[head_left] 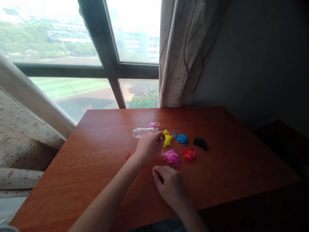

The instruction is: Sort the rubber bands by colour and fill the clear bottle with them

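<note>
My left hand (149, 145) reaches over the table, its thumb and finger pinched together at the edge of a pile of small yellow plastic loops (167, 138). Anything in that pinch is too small to make out. Nearer to me, my right hand (172, 184) rests low over the table with thumb and forefinger curled together; what they hold, if anything, does not show. Just beyond it lies a pink pile of loops (171, 157), with a red pile (189, 154) to its right. A clear container (141, 132) lies behind my left hand, partly covered by it.
Blue loops (181, 138) and a black pile (201, 143) lie farther right. A purple lid with a loop (153, 124) is at the clear container's end. A few red pieces (127, 156) lie left of my left wrist. The brown table (96, 145) meets a window and curtains (178, 58).
</note>
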A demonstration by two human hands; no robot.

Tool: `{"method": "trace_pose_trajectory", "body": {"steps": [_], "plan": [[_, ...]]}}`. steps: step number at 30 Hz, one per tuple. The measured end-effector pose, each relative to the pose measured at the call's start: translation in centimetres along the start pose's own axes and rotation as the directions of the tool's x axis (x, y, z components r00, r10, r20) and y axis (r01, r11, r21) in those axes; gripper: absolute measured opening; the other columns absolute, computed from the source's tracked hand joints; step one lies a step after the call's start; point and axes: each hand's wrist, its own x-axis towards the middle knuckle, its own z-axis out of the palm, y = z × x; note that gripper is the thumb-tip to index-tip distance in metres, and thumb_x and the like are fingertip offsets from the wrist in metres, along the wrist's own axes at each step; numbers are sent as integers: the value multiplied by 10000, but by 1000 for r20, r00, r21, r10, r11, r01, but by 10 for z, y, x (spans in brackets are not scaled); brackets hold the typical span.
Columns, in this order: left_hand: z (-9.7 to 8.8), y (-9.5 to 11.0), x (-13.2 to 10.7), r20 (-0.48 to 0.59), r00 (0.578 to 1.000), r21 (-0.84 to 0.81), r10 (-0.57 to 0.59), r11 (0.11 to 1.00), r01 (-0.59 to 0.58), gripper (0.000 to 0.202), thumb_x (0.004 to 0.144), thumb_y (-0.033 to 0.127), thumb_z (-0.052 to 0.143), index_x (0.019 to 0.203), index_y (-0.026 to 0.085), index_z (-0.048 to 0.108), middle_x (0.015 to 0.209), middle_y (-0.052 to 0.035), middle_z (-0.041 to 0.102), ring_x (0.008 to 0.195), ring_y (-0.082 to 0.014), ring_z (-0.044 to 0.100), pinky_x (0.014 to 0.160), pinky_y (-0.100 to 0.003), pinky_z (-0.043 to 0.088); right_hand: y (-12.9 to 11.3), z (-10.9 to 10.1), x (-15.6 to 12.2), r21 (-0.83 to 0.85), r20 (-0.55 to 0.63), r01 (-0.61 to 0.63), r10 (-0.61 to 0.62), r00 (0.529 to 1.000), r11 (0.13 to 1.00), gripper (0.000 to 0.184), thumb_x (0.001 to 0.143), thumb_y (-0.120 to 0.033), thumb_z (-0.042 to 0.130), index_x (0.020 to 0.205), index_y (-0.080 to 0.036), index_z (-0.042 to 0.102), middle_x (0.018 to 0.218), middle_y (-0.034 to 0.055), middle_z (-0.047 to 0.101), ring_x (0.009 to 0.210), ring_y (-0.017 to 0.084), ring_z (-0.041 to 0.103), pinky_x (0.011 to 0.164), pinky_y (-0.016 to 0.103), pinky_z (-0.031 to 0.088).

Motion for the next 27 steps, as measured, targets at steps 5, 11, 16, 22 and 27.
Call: {"method": "trace_pose_trajectory", "body": {"steps": [5,11,16,22,27], "plan": [[16,3,32,6,1000,31,-5,1000,5,183,876,261,566,896,174,726,772,-88,681,646,-190,591,587,-283,397,1,1,0,12,-11,11,-11,1000,1000,178,907,-146,503,901,-221,666,785,17,707,739,166,654,690,251,414],[7,-12,9,-13,1000,3,-8,1000,8,158,858,212,569,893,185,720,813,-55,693,656,-156,592,599,-253,398,0,-1,0,22,-2,10,-10,1000,1000,182,900,-137,506,906,-222,667,799,17,707,746,166,648,688,253,414],[-17,-33,-36,-39,999,-60,-11,998,8,153,870,240,559,899,190,701,747,-11,664,633,-119,561,599,-216,416,-1,-2,0,-1,13,13,-13,1000,1000,167,894,-137,513,888,-223,657,779,10,699,733,160,646,684,244,419],[-33,-54,-88,3,995,-107,-97,989,97,155,876,240,549,938,207,687,826,-8,673,628,-113,556,597,-213,426,0,0,0,-15,7,18,-18,1000,1000,168,903,-148,501,883,-224,650,783,20,703,733,169,646,684,249,417],[-29,-59,-117,59,991,-81,-122,989,127,160,909,260,516,935,216,667,820,-5,640,636,-120,562,611,-218,437,1,2,-2,-20,13,15,-14,1000,1000,169,901,-146,502,890,-223,652,795,21,706,737,169,646,690,251,418]]}}
